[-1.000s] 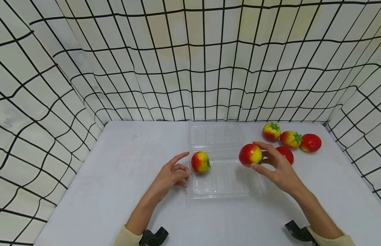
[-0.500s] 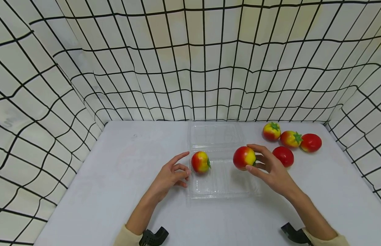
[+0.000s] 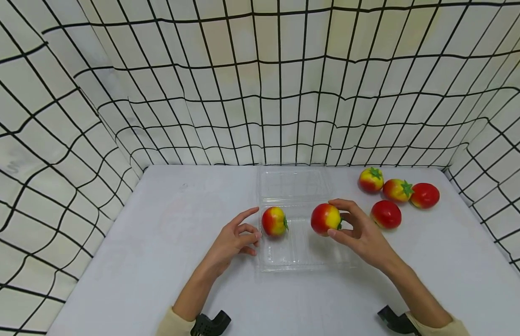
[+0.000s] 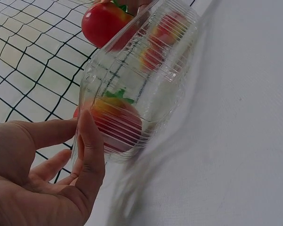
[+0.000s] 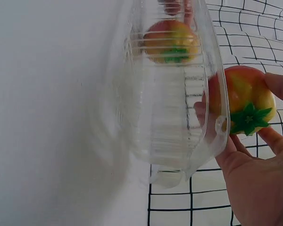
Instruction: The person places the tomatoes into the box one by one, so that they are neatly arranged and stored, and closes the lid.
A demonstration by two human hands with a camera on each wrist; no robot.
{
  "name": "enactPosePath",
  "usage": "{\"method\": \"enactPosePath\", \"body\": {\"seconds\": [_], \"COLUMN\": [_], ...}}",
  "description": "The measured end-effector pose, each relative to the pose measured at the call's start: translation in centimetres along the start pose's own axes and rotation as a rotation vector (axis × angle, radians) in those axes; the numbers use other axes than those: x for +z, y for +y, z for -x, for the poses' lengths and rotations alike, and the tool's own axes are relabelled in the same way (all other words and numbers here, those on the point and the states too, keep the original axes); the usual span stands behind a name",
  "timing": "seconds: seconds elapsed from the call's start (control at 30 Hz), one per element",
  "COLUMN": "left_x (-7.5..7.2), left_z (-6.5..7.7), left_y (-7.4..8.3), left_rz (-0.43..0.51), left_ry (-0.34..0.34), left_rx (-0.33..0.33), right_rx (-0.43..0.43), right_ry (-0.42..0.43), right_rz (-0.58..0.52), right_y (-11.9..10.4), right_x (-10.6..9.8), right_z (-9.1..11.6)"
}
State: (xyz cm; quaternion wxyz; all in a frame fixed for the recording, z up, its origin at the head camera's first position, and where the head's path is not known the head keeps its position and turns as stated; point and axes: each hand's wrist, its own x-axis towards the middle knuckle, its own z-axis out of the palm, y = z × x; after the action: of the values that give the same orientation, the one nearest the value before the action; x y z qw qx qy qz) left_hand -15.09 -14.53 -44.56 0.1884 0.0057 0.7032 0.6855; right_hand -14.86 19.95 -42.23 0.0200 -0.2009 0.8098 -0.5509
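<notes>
A clear plastic clamshell box [image 3: 301, 252] lies unfolded on the table, its lid [image 3: 294, 183] towards the back. My left hand [image 3: 233, 242] pinches the box's left rim between thumb and fingers, as the left wrist view shows. Just inside that rim sits one red-and-yellow tomato [image 3: 274, 221], its green leaves pointing right. My right hand [image 3: 362, 235] holds a second tomato [image 3: 324, 219] by its sides, over the right half of the tray. In the right wrist view this tomato [image 5: 254, 92] has its green leaves facing the palm, at the level of the rim.
Several more tomatoes lie at the back right: two with green leaves [image 3: 370, 180], and a plain red tomato [image 3: 425, 195] beside them. Another red tomato [image 3: 386, 214] is close behind the right hand. Black netting [image 3: 280, 93] over white walls encloses the table [image 3: 192, 196] at back and sides.
My right hand has carried its tomato leftward and slightly lower, further over the tray. The red tomato behind it shows more fully now. My left hand stays at the rim.
</notes>
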Motion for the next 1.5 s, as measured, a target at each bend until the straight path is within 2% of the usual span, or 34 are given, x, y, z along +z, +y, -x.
{"method": "enactPosePath", "body": {"seconds": [0.3, 0.47, 0.67, 0.83, 1.07, 1.5], "left_x": [0.3, 0.3, 0.2, 0.2, 0.2, 0.3], "left_z": [0.0, 0.0, 0.0, 0.0, 0.0, 0.0], "left_y": [0.0, 0.0, 0.0, -0.1, 0.0, 0.1], "left_rz": [0.003, 0.008, -0.004, -0.007, -0.003, -0.008], "left_ry": [0.015, 0.014, 0.0, -0.001, -0.002, 0.004], "left_rx": [0.004, 0.005, 0.01, 0.009, 0.008, 0.005], "right_rx": [-0.013, -0.04, 0.014, 0.051, 0.048, 0.068], "right_ry": [-0.034, -0.053, -0.089, -0.11, -0.132, -0.149], "right_rz": [0.003, -0.043, -0.076, -0.055, 0.012, 0.041], "right_y": [0.0, 0.0, 0.0, 0.0, -0.1, -0.6], "right_x": [0.5, 0.5, 0.8, 1.4, 2.4, 3.3], "right_z": [-0.2, -0.2, -0.2, -0.3, -0.4, -0.6]}}
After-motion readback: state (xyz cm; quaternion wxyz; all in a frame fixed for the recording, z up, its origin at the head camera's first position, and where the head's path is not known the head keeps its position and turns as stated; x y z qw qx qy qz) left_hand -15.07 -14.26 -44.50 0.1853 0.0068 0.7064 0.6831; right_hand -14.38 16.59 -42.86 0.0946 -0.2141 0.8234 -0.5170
